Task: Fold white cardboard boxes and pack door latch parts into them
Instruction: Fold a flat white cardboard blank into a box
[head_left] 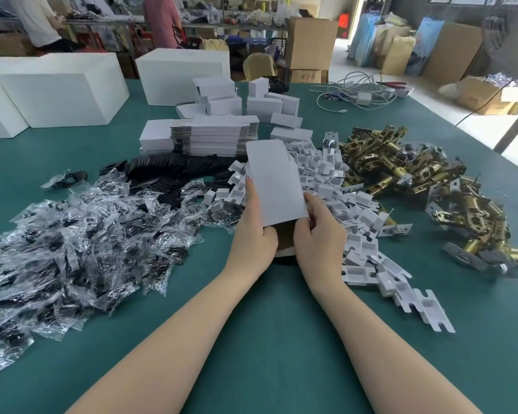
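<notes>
A white cardboard box, still a flattened sleeve partly opened at its near end, is held upright-tilted above the green surface in front of the person, over the near edge of the heap of white inserts; its lower mouth shows a brown inside; the left hand grips the box's lower left edge, thumb on the white face and fingers curled behind it; the right hand grips the lower right edge, fingers curled round the side and the thumb at the open mouth; both hands are closed on the box and hold it clear of the surface; just behind and to the right of the box lies a pile of small white folded inserts, trailing toward the near right; farther right, touching that pile, is a heap of brass-coloured door latch parts; to the left spreads a wide heap of clear plastic bags with dark pieces inside; behind them lies a row of black flat pieces; beyond the box stands a stack of flat white box blanks, and behind that several folded small white boxes; large white blocks stand at the far left of the surface, and white cables lie tangled at its far right.
</notes>
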Motion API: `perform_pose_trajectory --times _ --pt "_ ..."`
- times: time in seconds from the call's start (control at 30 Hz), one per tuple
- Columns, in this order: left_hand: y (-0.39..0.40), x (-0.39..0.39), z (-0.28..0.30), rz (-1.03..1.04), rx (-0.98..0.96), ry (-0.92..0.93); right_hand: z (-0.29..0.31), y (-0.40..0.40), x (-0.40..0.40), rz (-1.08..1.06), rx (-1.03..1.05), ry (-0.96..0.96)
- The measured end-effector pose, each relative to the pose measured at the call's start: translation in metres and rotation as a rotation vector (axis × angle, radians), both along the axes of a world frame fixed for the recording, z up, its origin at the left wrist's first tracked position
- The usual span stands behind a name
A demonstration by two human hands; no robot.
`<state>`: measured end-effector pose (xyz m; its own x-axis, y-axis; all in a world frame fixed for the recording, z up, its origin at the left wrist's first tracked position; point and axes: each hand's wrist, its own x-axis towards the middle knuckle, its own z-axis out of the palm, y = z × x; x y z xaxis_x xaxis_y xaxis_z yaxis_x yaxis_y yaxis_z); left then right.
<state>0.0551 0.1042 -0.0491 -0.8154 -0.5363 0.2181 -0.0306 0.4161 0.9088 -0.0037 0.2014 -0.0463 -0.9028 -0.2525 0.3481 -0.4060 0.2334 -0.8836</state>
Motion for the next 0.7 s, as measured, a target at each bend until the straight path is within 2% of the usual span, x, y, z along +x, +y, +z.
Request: perform_pose_trajectory --times 0.13,0.27,0.4,0.5,0.57,0.67,0.7 --pt "-0.009 -0.006 0.003 -0.004 -0.114 0.037 0.003 -0.003 -0.003 0.107 -0.16 -0.098" --pt "-0.02 -0.008 0.002 -0.076 -0.201 -0.072 0.005 -0.004 -0.009 0.208 -0.246 -0.208" --pt "-0.024 -0.008 0.003 -0.159 -0.121 -0.066 0.004 0.0 -0.016 0.324 -0.327 -0.366" --pt "-0.026 -0.009 0.004 -0.082 -0.079 0.056 0.003 0.0 -0.016 0.432 -0.376 -0.465" --pt "-0.026 -0.008 0.005 0.016 0.065 0.132 0.003 0.001 -0.016 0.548 -0.398 -0.527" --pt "-0.034 -0.007 0.008 0.01 0.594 0.248 0.01 0.005 -0.021 0.727 -0.462 -0.64" --pt "-0.039 -0.007 0.01 -0.012 0.698 0.256 0.013 0.005 -0.024 0.734 -0.468 -0.682"
